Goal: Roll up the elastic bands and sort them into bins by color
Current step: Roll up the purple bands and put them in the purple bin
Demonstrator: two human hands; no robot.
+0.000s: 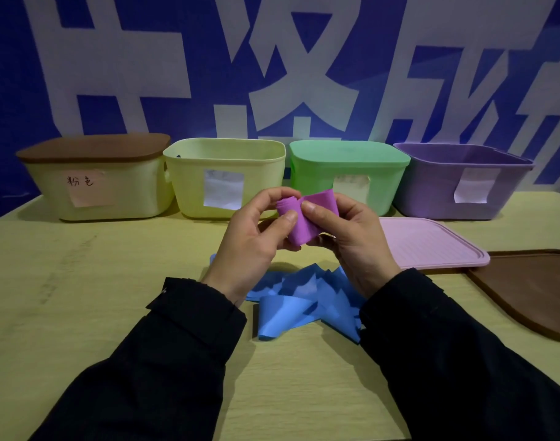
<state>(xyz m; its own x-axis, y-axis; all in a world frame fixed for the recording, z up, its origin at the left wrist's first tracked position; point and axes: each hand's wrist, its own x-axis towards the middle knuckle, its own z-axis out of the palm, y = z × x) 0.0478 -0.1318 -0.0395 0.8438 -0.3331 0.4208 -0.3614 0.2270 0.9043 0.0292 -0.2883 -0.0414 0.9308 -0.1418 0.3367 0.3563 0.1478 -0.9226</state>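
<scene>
Four bins are lining the back of the table [81,313], left to right: a lidded cream bin [97,186], an open yellow bin [224,176], a lidded green bin [348,173] and an open purple bin [457,183], probably awaiting the roll. The left hand [256,237] and right hand [345,237] are pinching a purple band [307,218] above the table, fingers curled tight, seemingly winding it. A loose blue band [301,300] is lying beneath them.

A staged sorting station rather than a home: a pale wooden surface [81,313] stands against a blue banner [17,74] with huge white characters, and four paper-labelled plastic bins [224,183] line its far edge.
</scene>
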